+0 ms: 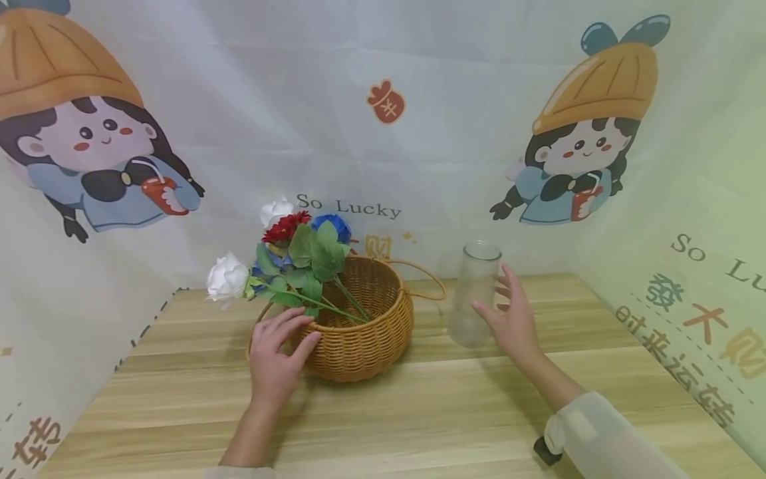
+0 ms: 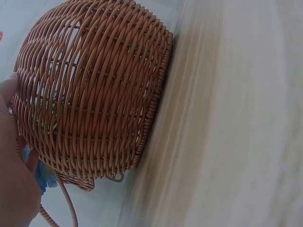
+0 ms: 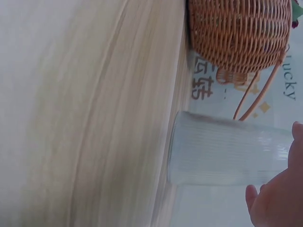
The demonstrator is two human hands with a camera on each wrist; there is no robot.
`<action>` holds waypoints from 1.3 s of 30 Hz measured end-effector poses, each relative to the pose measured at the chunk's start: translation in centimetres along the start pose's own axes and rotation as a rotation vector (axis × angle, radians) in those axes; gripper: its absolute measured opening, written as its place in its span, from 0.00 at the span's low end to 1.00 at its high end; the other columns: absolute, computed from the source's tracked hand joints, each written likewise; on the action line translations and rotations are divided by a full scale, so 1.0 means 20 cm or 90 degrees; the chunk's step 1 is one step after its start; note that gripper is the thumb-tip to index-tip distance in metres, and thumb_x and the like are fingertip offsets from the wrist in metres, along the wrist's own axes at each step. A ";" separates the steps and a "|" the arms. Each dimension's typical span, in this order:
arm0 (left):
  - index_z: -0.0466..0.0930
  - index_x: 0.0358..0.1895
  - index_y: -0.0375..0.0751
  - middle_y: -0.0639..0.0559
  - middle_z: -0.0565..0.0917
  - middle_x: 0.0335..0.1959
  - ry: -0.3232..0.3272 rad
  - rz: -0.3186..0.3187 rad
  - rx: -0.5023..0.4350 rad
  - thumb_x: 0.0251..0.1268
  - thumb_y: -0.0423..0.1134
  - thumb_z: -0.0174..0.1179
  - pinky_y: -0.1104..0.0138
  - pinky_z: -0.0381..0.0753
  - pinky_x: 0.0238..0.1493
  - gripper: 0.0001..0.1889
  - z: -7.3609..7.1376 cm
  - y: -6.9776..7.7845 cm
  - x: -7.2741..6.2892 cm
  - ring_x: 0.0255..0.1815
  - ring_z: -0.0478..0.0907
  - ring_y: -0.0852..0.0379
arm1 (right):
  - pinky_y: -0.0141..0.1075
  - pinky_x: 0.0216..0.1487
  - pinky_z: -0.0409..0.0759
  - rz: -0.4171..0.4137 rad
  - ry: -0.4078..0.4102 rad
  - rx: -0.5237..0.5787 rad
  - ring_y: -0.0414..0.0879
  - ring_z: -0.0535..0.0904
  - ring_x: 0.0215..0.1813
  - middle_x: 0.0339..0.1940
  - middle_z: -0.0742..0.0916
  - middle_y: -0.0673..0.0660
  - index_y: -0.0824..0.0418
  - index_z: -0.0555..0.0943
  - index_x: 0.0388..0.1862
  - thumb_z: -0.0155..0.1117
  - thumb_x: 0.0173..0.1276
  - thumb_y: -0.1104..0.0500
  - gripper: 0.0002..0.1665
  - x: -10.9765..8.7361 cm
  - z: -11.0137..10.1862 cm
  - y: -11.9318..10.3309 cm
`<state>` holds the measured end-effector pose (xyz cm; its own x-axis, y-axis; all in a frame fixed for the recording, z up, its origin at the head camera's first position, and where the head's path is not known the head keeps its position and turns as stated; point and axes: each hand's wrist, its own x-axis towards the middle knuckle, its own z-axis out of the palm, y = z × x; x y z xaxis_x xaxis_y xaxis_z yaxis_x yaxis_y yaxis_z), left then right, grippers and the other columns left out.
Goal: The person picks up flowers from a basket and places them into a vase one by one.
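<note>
A round wicker basket (image 1: 359, 349) stands on the table with artificial flowers leaning out over its left rim. They include a white rose (image 1: 227, 277), a red flower (image 1: 286, 228) and a blue rose (image 1: 334, 228), with green leaves and stems. My left hand (image 1: 276, 356) holds the basket's near left rim, thumb on the outer wall and fingers along the edge. To the right stands an upright clear glass vase (image 1: 473, 299). Beside it, my right hand (image 1: 513, 319) has its fingers spread and thumb apart, close around the vase's right side; the right wrist view shows this hand (image 3: 279, 189) near its upper part.
The basket's looped handle (image 1: 427, 276) sticks out on the right toward the vase. A pale printed cloth (image 1: 443, 166) with cartoon figures and lettering hangs behind and along both sides of the wooden table (image 1: 419, 426).
</note>
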<state>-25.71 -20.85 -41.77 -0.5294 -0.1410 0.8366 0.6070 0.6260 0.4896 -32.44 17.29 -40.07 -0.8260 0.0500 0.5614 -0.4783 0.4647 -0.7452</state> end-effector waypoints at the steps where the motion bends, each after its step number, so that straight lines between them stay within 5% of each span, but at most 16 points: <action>1: 0.87 0.40 0.41 0.48 0.85 0.48 0.000 0.001 -0.001 0.46 0.32 0.75 0.69 0.63 0.49 0.14 0.00 0.00 0.00 0.46 0.72 0.50 | 0.55 0.54 0.75 -0.006 0.007 -0.001 0.64 0.71 0.62 0.65 0.72 0.69 0.62 0.54 0.76 0.74 0.59 0.63 0.52 -0.01 0.00 -0.01; 17: 0.87 0.40 0.42 0.48 0.85 0.48 0.002 0.008 0.003 0.45 0.32 0.75 0.68 0.63 0.48 0.14 0.01 0.00 0.01 0.46 0.72 0.50 | 0.50 0.56 0.71 -0.147 0.117 0.026 0.58 0.74 0.56 0.55 0.79 0.69 0.69 0.65 0.68 0.75 0.54 0.69 0.44 -0.07 0.10 -0.15; 24: 0.87 0.39 0.41 0.47 0.85 0.48 0.003 0.005 -0.003 0.46 0.32 0.75 0.69 0.63 0.47 0.14 0.00 0.00 0.00 0.45 0.72 0.50 | 0.51 0.55 0.74 -0.154 0.071 0.103 0.62 0.75 0.55 0.56 0.78 0.68 0.68 0.65 0.69 0.74 0.55 0.72 0.43 -0.04 0.21 -0.30; 31: 0.87 0.40 0.41 0.47 0.85 0.48 0.002 0.003 -0.003 0.45 0.31 0.75 0.68 0.63 0.48 0.14 0.00 -0.01 0.00 0.46 0.72 0.51 | 0.50 0.55 0.77 -0.109 -0.021 0.172 0.67 0.74 0.57 0.59 0.75 0.71 0.72 0.61 0.69 0.69 0.60 0.73 0.41 -0.01 0.28 -0.61; 39: 0.87 0.40 0.41 0.46 0.85 0.48 0.006 0.007 -0.010 0.45 0.30 0.75 0.68 0.63 0.48 0.14 0.01 0.00 0.00 0.46 0.72 0.50 | 0.54 0.55 0.76 -0.074 -0.074 0.234 0.66 0.74 0.59 0.61 0.73 0.70 0.68 0.59 0.72 0.67 0.64 0.69 0.41 0.06 0.38 -0.72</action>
<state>-25.80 -20.77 -41.79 -0.5170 -0.1414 0.8442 0.6219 0.6156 0.4840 -28.77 3.92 -31.43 -0.7786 -0.0950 0.6203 -0.6276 0.1133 -0.7703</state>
